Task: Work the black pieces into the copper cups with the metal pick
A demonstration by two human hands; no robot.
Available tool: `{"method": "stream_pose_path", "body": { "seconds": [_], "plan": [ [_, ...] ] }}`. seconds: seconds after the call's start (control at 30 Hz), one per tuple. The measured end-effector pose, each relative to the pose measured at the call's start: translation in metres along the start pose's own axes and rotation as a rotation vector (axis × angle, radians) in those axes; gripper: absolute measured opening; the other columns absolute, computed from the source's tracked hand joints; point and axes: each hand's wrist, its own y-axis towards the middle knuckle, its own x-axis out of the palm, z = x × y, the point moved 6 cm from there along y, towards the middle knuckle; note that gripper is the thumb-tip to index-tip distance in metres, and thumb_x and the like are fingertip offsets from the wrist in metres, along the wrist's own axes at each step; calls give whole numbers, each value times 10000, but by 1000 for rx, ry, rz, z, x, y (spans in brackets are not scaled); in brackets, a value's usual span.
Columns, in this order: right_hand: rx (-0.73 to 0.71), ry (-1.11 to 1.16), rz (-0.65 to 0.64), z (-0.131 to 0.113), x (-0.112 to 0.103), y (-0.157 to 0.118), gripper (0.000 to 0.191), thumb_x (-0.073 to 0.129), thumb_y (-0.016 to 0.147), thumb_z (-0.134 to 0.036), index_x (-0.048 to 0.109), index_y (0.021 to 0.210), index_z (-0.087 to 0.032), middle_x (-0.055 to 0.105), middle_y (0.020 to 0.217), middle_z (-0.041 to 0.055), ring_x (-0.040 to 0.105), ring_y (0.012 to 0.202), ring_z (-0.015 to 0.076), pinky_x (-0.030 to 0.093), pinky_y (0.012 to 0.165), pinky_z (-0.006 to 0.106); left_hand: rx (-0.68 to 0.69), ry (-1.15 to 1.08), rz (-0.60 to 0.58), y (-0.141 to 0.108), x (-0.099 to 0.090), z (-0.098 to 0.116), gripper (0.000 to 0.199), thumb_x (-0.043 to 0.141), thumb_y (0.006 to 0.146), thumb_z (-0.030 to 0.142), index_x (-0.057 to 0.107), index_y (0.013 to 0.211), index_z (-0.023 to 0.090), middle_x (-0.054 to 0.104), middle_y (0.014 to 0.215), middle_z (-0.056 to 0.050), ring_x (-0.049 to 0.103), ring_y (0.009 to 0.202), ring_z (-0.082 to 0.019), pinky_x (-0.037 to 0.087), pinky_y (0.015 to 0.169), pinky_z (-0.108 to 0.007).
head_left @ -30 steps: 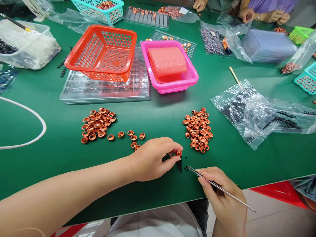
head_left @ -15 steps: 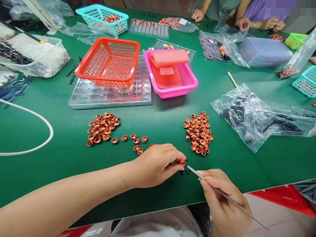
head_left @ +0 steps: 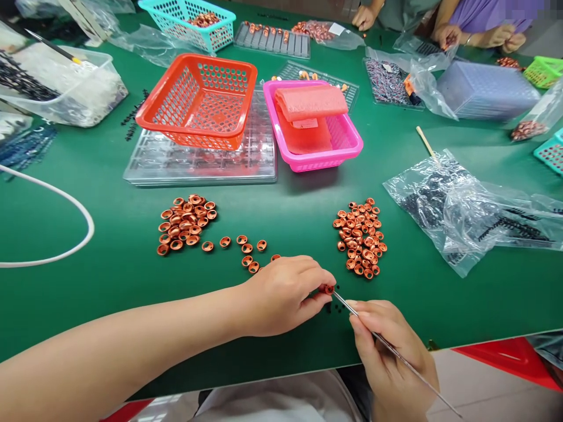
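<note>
Between thumb and fingers, my left hand (head_left: 285, 297) pinches a small copper-coloured ring (head_left: 328, 289) just above the green table. My right hand (head_left: 391, 351) grips a thin metal tool (head_left: 407, 362), whose tip touches or nearly touches that ring. Several tiny black pieces (head_left: 338, 307) lie on the table beside the tip. One heap of copper rings (head_left: 187, 221) sits at the left, with a few loose rings (head_left: 247, 248) trailing towards my left hand. Another heap (head_left: 360, 237) lies beyond my right hand.
An orange basket (head_left: 197, 132) rests on clear plastic trays (head_left: 197, 170). Right of it is a pink basket (head_left: 316, 159) holding pink foam. Plastic bags (head_left: 457, 217) with black parts lie at the right. A white cable (head_left: 83, 214) curves at the left. Other people's hands (head_left: 448, 35) are across the table.
The tool tip has moved left, up to the ring in my left hand, and my right hand has shifted slightly left. The whole view has shifted a little, moving the table's objects mostly rightward.
</note>
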Motion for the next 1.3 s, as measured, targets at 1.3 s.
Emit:
{"method": "stream_pose_path", "body": {
  "seconds": [1.3],
  "plan": [
    [-180,-23,-36,-4,3,0,406,668,809,53,650,1130,-195,747,1034,64,721,913,183,615,758,355,88,84,-21,-1,2,5,167,470,1054,200,613,1008,126,713,854,-57,629,744,-155,493,643,-249]
  ]
}}
